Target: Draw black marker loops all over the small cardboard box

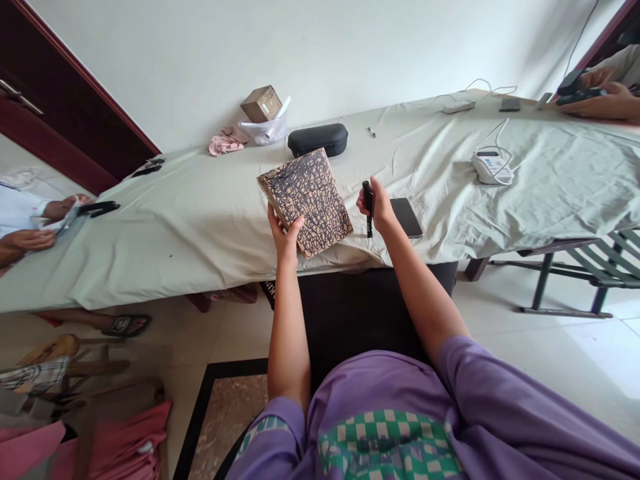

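Note:
My left hand [285, 235] grips the lower left edge of a brown cardboard box [307, 200] covered in black scribbles, tilting it up off the cloth-covered table [175, 220]. My right hand [379, 208] is closed around a black marker [369, 207], held upright just right of the box. A dark flat phone or tablet [407, 217] lies on the cloth right beside my right hand.
A black case [317, 139], a small cardboard box [261, 103] on a plastic bag, and a pink cloth [226, 141] lie at the far edge. A white device [493, 165] with cables sits to the right. Other people's hands are at the left [30, 233] and far right [597, 100].

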Available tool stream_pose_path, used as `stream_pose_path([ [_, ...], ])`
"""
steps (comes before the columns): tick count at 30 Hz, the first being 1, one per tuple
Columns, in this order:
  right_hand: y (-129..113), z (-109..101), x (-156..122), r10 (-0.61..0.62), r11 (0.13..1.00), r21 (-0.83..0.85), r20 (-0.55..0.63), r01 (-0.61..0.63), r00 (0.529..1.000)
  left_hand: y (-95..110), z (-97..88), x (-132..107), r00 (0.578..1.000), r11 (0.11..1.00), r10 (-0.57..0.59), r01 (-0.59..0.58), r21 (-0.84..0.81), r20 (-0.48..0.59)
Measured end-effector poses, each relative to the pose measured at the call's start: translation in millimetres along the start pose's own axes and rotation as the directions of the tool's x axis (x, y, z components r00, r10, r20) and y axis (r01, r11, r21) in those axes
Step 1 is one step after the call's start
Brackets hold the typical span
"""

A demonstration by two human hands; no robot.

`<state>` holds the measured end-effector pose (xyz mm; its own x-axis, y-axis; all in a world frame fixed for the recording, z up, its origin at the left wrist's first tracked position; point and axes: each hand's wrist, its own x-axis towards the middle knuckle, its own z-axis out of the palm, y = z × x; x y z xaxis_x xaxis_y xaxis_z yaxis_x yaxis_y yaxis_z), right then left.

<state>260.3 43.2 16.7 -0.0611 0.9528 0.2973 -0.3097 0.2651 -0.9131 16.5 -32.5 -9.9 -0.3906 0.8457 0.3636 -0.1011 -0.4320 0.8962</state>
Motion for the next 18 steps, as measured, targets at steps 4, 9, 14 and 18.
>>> stream_pose_path([
  [4, -6, -5, 0, 0.227, 0.974, -0.007, 0.131, -0.228, 0.965, 1, 1.5, 0, 1.0, 1.0, 0.017, -0.017, 0.023, 0.014],
  [9, -13, -7, -2, 0.38, 0.922, 0.012, 0.166, -0.387, 0.91, 2, 4.0, -2, 0.999, 0.999, 0.03, -0.03, 0.03, -0.009],
  [14, -17, -4, -1, 0.242, 0.965, 0.092, 0.035, -0.244, 0.97, -2, 1.9, 1, 0.999, 0.999, 0.042, -0.042, 0.017, 0.003],
  [18, -16, -4, -3, 0.122, 0.989, 0.086, 0.015, -0.123, 0.992, -7, 0.3, 4, 0.998, 0.998, 0.057, -0.057, 0.017, -0.005],
])
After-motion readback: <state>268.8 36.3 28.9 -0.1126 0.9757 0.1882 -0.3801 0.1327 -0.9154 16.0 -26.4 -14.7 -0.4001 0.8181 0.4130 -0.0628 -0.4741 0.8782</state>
